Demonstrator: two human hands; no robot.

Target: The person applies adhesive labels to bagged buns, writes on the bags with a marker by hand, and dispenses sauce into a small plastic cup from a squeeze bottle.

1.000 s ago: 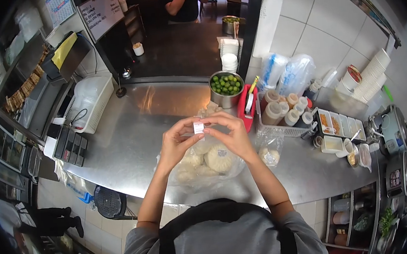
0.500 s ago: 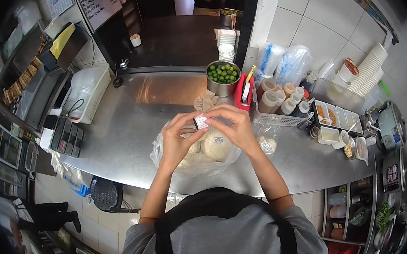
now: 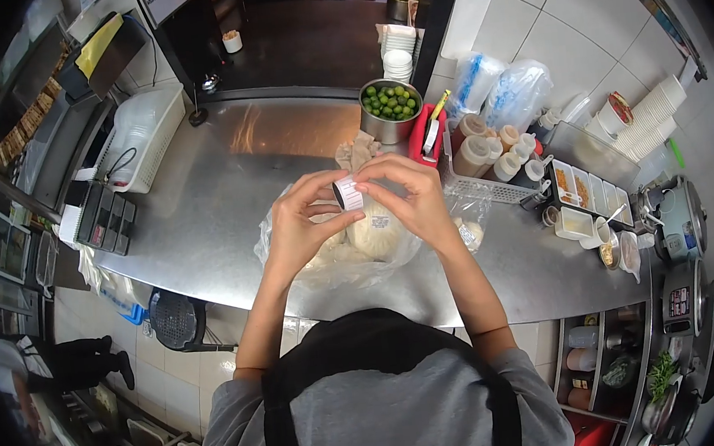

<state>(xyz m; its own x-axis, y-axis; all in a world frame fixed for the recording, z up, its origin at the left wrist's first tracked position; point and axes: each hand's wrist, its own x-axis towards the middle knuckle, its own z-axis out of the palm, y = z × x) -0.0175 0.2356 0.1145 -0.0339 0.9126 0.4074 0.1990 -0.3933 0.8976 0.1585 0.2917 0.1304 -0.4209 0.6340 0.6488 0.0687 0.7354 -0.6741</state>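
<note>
Between my two hands is a small roll of white printed labels (image 3: 350, 195), dark at its left end. My left hand (image 3: 302, 223) grips it from the left, and the fingertips of my right hand (image 3: 406, 197) pinch its right side. Just below them lies an open clear plastic bag (image 3: 279, 259) on the steel counter. Round white buns (image 3: 375, 237) fill the bag, and the nearest one carries a printed label (image 3: 380, 221). To the right of my right hand, a smaller clear bag (image 3: 470, 232) holds a pale item with a label on it.
Behind my hands stand a crumpled beige cloth (image 3: 357, 149), a metal pot of green limes (image 3: 390, 110) and a red tape dispenser (image 3: 427, 136). Sauce bottles (image 3: 474, 155) fill a basket at right, beside topping trays (image 3: 589, 190). A white basket (image 3: 147, 148) sits left; a person (image 3: 81, 366) stands lower left.
The view has tipped slightly downward. In my fingers the label roll has turned a little, so more of its printed face shows. Both hands keep hold of it above the bag.
</note>
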